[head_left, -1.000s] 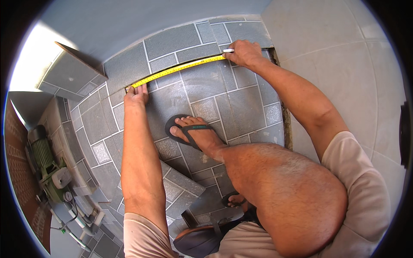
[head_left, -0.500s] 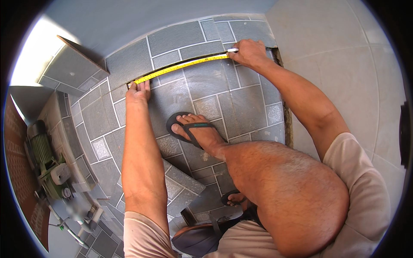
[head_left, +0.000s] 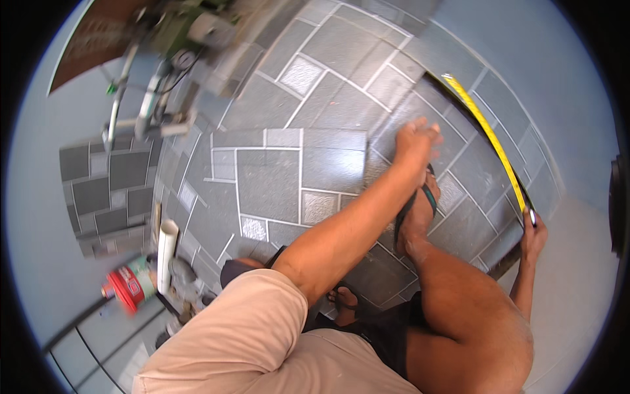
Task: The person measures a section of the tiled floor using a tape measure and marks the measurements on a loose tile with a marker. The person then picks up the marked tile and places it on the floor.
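Observation:
A yellow tape measure stretches along the seam between grey floor tiles near the wall. Its near end, with a small pale case, is in my right hand, whose fingers are closed around it. The far end of the blade lies free on the tiles. My left hand hovers above the floor beside my sandalled foot, slightly blurred. Its fingers are apart and nothing is in them.
To the left of my foot lies a loose tile panel. A green pump with a gauge and pipes stands at the upper left. A white pipe and a red-capped container are at the lower left. A blue-grey wall bounds the tiles.
My left hand has let go of the tape's far end and come back toward my foot. The view has swung left; my right hand still holds the tape's near end.

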`<state>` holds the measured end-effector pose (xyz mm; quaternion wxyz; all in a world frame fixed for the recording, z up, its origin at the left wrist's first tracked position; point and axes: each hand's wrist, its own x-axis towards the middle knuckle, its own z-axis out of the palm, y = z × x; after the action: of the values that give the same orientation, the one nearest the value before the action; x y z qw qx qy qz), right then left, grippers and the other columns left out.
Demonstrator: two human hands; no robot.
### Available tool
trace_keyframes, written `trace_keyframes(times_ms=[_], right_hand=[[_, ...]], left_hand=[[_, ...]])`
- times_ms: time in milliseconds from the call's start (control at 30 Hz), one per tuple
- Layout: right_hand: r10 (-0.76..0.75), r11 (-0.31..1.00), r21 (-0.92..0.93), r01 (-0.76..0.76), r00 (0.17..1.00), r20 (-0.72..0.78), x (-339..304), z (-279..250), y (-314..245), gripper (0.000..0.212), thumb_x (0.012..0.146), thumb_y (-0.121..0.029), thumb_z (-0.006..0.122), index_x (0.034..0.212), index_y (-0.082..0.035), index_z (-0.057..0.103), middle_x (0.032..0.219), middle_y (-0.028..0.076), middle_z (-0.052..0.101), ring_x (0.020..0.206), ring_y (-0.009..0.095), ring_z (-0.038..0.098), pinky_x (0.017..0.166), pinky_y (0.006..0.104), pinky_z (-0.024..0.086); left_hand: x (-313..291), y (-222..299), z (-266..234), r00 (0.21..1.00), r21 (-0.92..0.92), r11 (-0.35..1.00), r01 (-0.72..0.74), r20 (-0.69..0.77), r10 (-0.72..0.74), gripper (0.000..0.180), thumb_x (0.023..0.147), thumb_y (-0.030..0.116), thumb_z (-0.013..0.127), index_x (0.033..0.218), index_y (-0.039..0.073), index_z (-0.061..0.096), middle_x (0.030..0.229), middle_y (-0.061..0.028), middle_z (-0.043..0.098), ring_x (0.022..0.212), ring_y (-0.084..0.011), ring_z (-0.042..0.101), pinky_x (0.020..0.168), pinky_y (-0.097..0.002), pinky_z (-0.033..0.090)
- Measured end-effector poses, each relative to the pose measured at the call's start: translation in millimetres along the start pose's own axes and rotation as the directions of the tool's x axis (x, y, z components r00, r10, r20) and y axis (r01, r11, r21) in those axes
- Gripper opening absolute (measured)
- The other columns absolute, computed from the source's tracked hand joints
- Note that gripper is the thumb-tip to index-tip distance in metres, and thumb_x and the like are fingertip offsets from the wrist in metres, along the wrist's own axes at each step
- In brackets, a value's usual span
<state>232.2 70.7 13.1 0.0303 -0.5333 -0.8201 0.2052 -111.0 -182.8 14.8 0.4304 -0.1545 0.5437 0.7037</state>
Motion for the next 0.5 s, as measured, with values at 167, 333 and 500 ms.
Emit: trace_keyframes(times_ms=[167, 333, 500], right_hand=[[-0.115, 0.956, -0.263, 0.128, 0.991, 0.064, -9, -4, -117, 0.04, 0.091, -0.045, 0.071, 0.087, -0.005, 0.079, 0.082, 0.019, 0.076, 0.076, 0.031, 0.073, 0.068, 0.0458, 0.058], [-0.544, 0.812, -0.15, 0.564, 0.825, 0.156, 6, -35, -241, 0.043, 0.095, -0.043, 0.068, 0.101, -0.003, 0.079, 0.087, 0.021, 0.073, 0.079, 0.037, 0.068, 0.075, 0.0472, 0.054], [-0.82, 0.499, -0.115, 0.859, 0.511, 0.258, -7, -51, -390, 0.043, 0.092, -0.043, 0.072, 0.097, 0.0, 0.077, 0.075, 0.02, 0.066, 0.069, 0.038, 0.063, 0.069, 0.046, 0.048]], left_hand=[[-123, -11, -157, 0.969, 0.145, 0.974, -0.175, -0.149, 0.196, 0.022, 0.102, 0.014, 0.066, 0.114, -0.005, 0.068, 0.096, -0.0164, 0.077, 0.077, -0.0189, 0.074, 0.068, -0.029, 0.058], [-189, 3, -317, 0.797, 0.265, 0.954, -0.141, -0.542, 0.268, 0.014, 0.102, 0.013, 0.065, 0.109, 0.001, 0.07, 0.093, -0.01, 0.076, 0.071, -0.0136, 0.069, 0.065, -0.0269, 0.052], [-224, 16, -448, 0.61, 0.671, 0.739, 0.056, -0.609, 0.507, 0.029, 0.095, 0.019, 0.074, 0.118, 0.001, 0.071, 0.113, -0.0148, 0.073, 0.098, -0.0264, 0.07, 0.088, -0.0369, 0.056]])
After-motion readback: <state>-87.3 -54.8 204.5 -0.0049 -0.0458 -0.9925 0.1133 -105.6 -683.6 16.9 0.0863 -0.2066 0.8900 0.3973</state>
